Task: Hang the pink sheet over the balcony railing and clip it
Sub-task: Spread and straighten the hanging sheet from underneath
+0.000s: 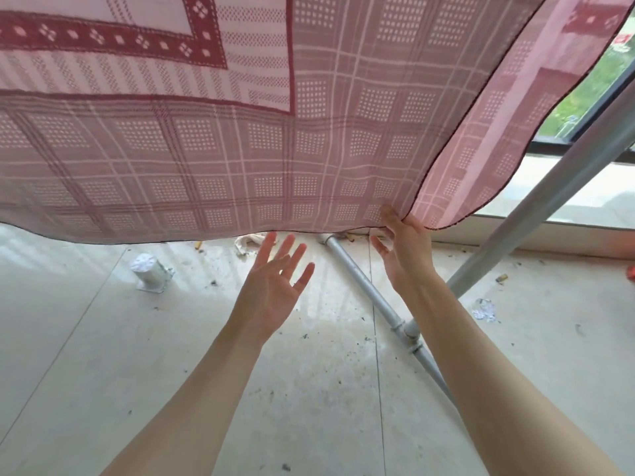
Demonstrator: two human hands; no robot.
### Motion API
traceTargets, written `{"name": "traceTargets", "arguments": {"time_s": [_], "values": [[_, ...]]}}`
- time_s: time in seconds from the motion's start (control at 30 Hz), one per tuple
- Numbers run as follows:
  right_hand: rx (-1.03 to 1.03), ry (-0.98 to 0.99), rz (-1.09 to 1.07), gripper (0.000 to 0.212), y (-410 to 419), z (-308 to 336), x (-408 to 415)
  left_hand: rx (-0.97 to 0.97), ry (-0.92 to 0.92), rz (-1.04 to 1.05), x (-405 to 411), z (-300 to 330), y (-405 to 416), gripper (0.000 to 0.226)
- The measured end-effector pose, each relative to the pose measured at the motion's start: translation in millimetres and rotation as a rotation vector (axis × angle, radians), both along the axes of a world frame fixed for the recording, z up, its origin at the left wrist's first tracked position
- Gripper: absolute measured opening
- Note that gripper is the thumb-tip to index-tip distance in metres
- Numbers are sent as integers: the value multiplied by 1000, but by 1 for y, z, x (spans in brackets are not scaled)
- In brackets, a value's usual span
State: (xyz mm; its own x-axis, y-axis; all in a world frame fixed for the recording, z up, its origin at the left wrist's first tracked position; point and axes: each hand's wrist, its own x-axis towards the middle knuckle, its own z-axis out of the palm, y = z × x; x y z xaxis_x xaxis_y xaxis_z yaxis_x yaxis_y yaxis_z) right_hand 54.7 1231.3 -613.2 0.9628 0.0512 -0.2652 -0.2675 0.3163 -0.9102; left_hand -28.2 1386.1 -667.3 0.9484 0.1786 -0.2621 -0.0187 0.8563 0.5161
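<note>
Fingers point(390, 214) of the right hand point(407, 250) pinch the lower hem of the pink sheet point(213, 156) at the spot where its front layer meets a second, folded-back layer, the thumb spread toward the palm side and the fingertips partly hidden behind the cloth. The left hand point(275, 286) hovers just below the same hem with all five fingers splayed wide and palm turned up, holding nothing and clear of the fabric. The sheet, a thin checked weave with a dark red diamond-patterned border point(113, 37) near the top of the frame, hangs from above and fills the upper half of the head-camera view; its dark-stitched bottom edge runs in a shallow wave above the pale tiled floor point(103, 355). Whatever it is draped over lies out of frame. To the right, a grey metal pole point(549, 197) slants up past the sheet's free corner, and a second grey pipe point(364, 280) runs along the floor to a jointed fitting beside the right forearm. A short metal post base point(151, 269) stands bolted to the tiles at left. Small bits of litter, possibly cigarette ends, dot the floor near the wall, where a window point(598, 80) shows greenery outside.
</note>
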Motion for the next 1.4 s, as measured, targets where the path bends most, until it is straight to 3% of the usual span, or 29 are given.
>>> {"name": "traceTargets", "arguments": {"time_s": [0.07, 0.17, 0.27, 0.4, 0.5, 0.63, 0.83, 0.97, 1.13, 1.3, 1.4], "values": [[50, 20, -4, 8, 1, -2, 2, 7, -45, -27, 2, 5, 6, 74], [157, 80, 13, 10, 1, -4, 3, 76, -26, -75, 15, 17, 3, 51], [247, 109, 13, 11, -1, -3, 3, 47, 29, -23, 35, 23, -4, 65], [227, 69, 67, 13, -5, -8, 2, 2, -203, -116, 66, 23, -5, 67], [233, 71, 67, 14, -8, -11, 3, 0, -262, -119, 85, 31, -6, 49], [237, 59, 69, 16, -11, -11, 5, 2, -240, -85, 102, 47, -11, 28], [291, 72, 16, 17, -13, -10, 6, -49, -78, 0, 77, 17, -12, 46], [350, 115, 5, 13, -9, -9, 0, 98, 17, 43, 54, 6, -7, 30], [361, 86, -15, 16, -5, -7, -5, 146, 72, 89, 37, 10, 4, 49], [371, 60, -43, 19, -9, -14, -13, 100, 39, 127, 28, 14, 6, 34], [415, 66, -44, 18, -10, -19, -19, 57, -3, 117, 24, 15, 2, 45]]}}
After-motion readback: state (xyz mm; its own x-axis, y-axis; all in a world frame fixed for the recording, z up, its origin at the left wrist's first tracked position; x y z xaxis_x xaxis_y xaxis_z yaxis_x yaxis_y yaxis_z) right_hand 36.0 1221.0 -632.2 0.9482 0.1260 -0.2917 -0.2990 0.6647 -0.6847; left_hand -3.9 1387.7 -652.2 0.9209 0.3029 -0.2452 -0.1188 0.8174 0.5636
